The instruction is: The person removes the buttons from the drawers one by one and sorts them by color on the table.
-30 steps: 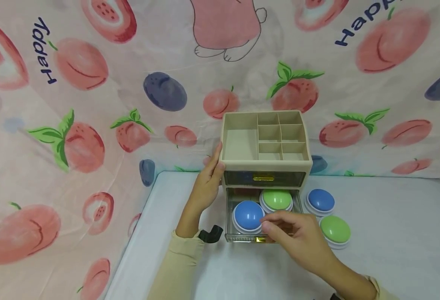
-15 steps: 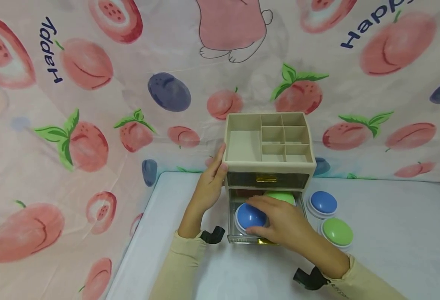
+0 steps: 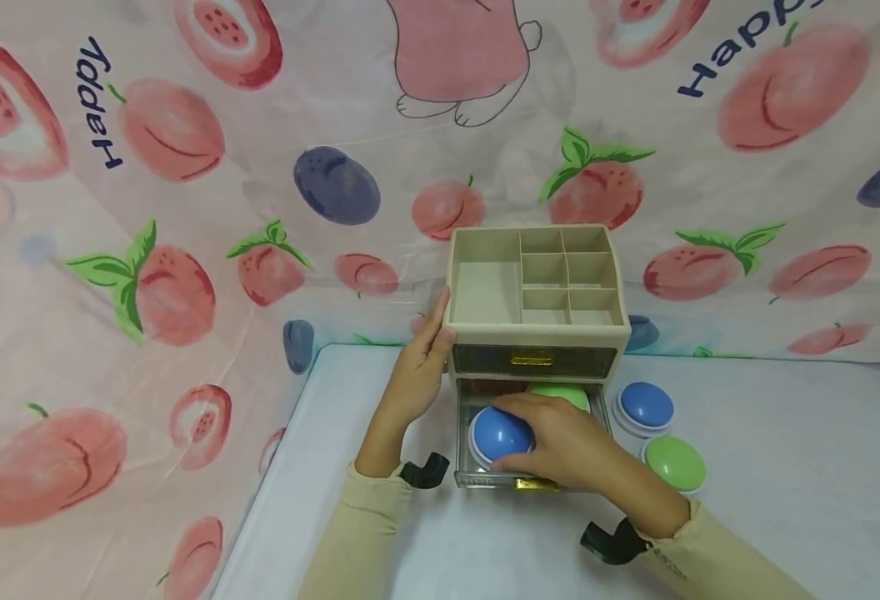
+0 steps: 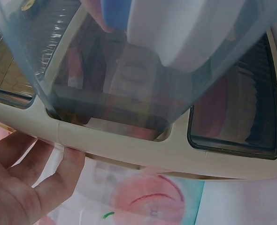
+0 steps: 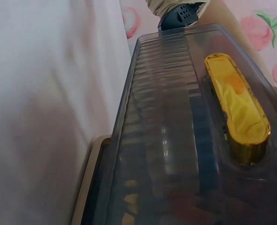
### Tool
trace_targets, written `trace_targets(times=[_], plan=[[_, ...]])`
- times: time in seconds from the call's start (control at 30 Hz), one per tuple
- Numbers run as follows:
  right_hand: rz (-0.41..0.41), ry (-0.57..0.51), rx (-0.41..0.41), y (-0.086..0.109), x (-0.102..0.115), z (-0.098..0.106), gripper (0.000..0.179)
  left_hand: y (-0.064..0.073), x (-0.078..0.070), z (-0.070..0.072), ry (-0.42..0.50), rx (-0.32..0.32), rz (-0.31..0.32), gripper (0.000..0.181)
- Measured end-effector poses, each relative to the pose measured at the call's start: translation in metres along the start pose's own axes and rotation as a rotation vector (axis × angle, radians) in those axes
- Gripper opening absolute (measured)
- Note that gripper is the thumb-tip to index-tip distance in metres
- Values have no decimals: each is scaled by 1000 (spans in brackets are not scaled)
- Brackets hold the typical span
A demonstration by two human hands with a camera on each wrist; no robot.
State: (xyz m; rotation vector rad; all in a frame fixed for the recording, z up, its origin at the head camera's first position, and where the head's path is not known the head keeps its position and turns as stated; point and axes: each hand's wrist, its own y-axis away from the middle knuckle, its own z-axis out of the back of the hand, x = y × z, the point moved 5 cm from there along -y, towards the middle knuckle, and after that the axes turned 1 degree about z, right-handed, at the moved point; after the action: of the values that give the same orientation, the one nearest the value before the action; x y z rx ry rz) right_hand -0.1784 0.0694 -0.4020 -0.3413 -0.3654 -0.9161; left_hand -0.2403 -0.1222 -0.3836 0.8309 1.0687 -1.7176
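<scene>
A cream desktop organizer (image 3: 537, 333) stands at the back of the table with its clear lower drawer (image 3: 477, 481) pulled out. In that drawer sits a blue-domed round button (image 3: 496, 435) with a white base. My right hand (image 3: 563, 442) grips it, thumb at the front and fingers over the back; it cannot be seen in the right wrist view. A green-domed button (image 3: 560, 393) lies behind it, partly covered by that hand. My left hand (image 3: 413, 379) rests along the organizer's left side; in the left wrist view, its fingertips (image 4: 73, 157) touch the cream edge.
Right of the drawer, on the white table (image 3: 785, 467), stand another blue-domed button (image 3: 646, 404) and a green-domed one (image 3: 675, 463). The upper drawer (image 3: 533, 361) is closed. A fruit-print cloth (image 3: 380, 67) hangs behind.
My right hand has moved left over the drawer and taken hold of the blue-domed button there. The left hand stays at the organizer's side.
</scene>
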Motion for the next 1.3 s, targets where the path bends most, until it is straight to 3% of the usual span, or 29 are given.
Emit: trace_targets(times=[0.5,0.93,1.3], plan=[[-34,5,29,-3,-2,-5,85,0,2,0,2,5,-2,57],[-82,27,43,-4,-2,-5,78,-1,1,-1,25,9,0,55],[-12,76,-12,-1,4,-2,77,-1,0,-1,26,10,-5,54]])
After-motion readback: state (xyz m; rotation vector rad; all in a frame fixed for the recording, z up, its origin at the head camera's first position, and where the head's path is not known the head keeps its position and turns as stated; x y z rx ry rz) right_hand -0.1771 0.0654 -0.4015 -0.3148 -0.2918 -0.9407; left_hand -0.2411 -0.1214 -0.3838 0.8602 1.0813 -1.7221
